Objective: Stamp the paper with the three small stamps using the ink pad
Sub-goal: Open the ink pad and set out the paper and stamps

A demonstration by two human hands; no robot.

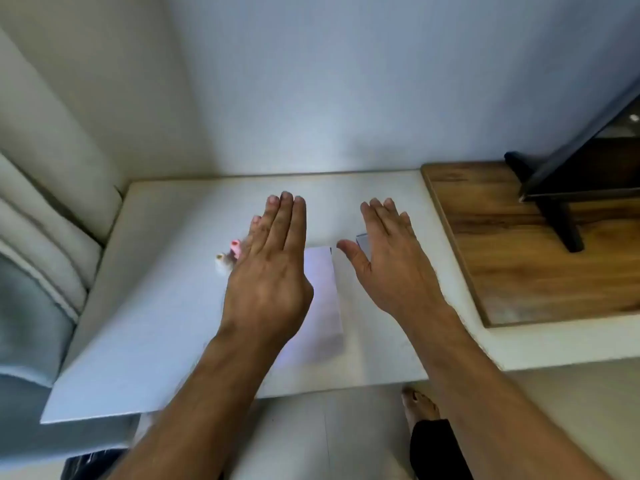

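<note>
A white sheet of paper (325, 289) lies on the white table (166, 306), partly under my left hand (273, 268). That hand hovers flat, fingers extended, holding nothing. Just left of it stand small stamps, a pink one (236, 248) and a pale one (221, 263); any further stamp is hidden by the hand. My right hand (391, 265) is spread flat above the table to the right of the paper and holds nothing. A grey-blue corner of the ink pad (362, 242) shows beside its thumb; most of it is covered.
A wooden board (519, 271) rests on the table's right side with a black monitor stand (564, 223) on it. A pale sofa (41, 237) borders the left. A wall rises behind the table. A bare foot (419, 407) is on the floor below.
</note>
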